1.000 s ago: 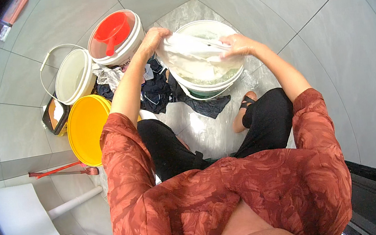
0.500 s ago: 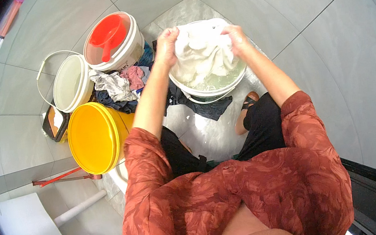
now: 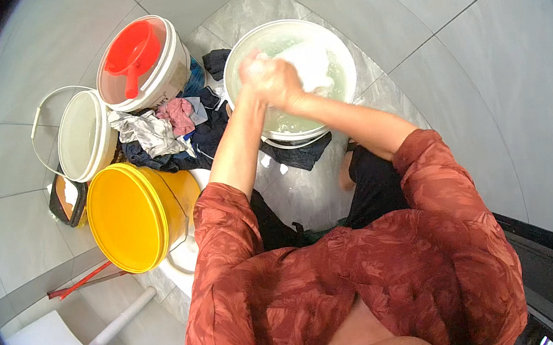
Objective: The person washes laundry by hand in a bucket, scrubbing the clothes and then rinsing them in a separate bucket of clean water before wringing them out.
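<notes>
A white cloth (image 3: 310, 63) lies partly in the cloudy, sudsy water of a white bucket (image 3: 351, 96) in front of me. Over the left part of the water, my two hands have come together. My left hand (image 3: 252, 69), slightly smeared by motion, is closed on one end of the cloth. Pressed against it, my right hand (image 3: 281, 85) is also closed on the cloth, its fingers largely hidden. The rest of the cloth trails to the right, bunched and wet. Its exact kind cannot be made out.
To the left stand a yellow bucket (image 3: 125, 217), a pale handled bucket (image 3: 81, 137) and a white bucket (image 3: 174, 74) with a red dipper (image 3: 132, 48) in it. A clothes pile (image 3: 152, 133) lies among them. Dark fabric (image 3: 302, 154) lies beneath the washing bucket. Tiled walls close in behind.
Before, my hands were apart, holding the cloth spread above the water. Now they are together at the left, and the cloth is bunched and lower in the bucket.
</notes>
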Available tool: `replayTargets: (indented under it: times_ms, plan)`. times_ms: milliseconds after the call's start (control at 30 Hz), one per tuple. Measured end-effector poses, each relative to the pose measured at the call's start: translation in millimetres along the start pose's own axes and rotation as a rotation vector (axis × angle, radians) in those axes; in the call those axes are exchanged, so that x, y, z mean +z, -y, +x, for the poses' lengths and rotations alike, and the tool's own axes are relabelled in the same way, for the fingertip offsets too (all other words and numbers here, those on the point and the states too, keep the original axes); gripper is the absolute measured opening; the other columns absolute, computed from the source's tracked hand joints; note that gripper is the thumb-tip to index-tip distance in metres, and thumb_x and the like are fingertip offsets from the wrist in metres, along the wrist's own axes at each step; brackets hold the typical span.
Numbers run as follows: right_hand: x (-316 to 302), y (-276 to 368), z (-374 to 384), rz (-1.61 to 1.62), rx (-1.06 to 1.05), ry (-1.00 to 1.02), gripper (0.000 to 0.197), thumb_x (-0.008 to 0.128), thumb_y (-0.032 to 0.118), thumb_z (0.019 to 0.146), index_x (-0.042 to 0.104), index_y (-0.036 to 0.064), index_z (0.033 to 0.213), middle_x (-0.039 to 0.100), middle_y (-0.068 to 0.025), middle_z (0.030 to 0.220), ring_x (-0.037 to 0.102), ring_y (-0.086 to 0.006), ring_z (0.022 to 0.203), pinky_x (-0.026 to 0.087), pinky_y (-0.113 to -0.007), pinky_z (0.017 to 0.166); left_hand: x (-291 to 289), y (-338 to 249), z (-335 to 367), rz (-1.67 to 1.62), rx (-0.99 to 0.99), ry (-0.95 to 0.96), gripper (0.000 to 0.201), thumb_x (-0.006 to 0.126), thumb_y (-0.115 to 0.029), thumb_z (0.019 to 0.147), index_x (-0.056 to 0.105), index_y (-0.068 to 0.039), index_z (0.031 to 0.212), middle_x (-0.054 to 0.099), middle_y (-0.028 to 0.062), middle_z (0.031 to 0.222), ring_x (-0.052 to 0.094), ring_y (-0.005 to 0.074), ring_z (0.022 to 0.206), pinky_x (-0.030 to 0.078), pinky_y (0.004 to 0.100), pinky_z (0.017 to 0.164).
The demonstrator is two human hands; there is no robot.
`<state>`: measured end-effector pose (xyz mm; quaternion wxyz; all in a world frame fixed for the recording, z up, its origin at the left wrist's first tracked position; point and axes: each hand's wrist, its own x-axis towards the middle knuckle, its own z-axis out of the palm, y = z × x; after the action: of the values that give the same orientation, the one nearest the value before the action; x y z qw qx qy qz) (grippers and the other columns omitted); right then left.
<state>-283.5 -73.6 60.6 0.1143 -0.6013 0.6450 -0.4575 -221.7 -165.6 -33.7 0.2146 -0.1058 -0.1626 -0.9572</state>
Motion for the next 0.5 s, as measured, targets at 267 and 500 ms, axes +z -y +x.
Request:
replayTargets:
  times_ms: [267, 500]
  plan:
    - [-57.2, -50.2, 51.9, 0.322, 0.536, 0.196, 0.032, 0.066, 0.033, 0.071, 0.061, 0.001, 0.073, 0.062, -0.0123, 0.072, 0.059, -0.0182, 0.069, 0.046, -0.032, 0.065, 92.8, 24.4, 42.3, 0.408, 0.04, -0.883, 0.025, 0.049, -0.019, 0.085, 0.056, 0.003, 0.094, 0.062, 0.0126, 0.089, 0.061, 0.025, 0.077, 0.05, 0.0364, 0.068]
    - [-77.0, -47.3, 35.9, 0.605, 0.338, 0.403, 0.034, 0.072, 0.013, 0.061, 0.064, 0.0011, 0.091, 0.064, -0.0086, 0.084, 0.059, -0.0148, 0.076, 0.047, -0.027, 0.07, 135.8, -7.4, 25.1, 1.267, 0.043, -0.676, 0.027, 0.063, -0.025, 0.078, 0.062, 0.001, 0.086, 0.062, 0.007, 0.075, 0.058, 0.0147, 0.064, 0.046, 0.0266, 0.062]
